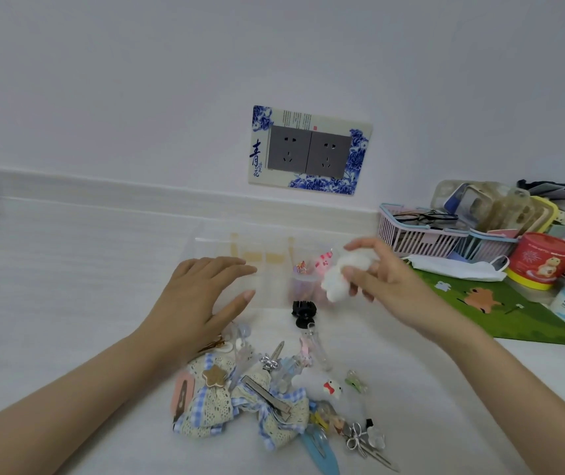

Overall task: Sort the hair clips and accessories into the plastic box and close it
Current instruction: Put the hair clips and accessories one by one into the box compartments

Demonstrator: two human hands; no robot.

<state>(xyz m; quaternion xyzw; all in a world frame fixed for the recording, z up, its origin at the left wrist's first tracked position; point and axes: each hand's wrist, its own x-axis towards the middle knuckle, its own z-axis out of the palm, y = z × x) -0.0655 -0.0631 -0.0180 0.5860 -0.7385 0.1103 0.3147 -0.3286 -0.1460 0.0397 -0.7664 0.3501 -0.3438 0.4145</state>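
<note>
- My right hand [380, 286] is pinching a white fluffy accessory [337, 279] over the right end of the plastic box [271, 289], which is standing towards the back of the worktop [68, 269].
- My left hand [202, 296] is lying flat, fingers straight, over the box's left front.
- The box is showing clear, with yellowish patches on its far side and pink pieces inside at the right.
- 1 black claw clip [303, 311] is sitting just before it.
- Its edges are fading into the white worktop, so I cannot tell its compartments.
</note>
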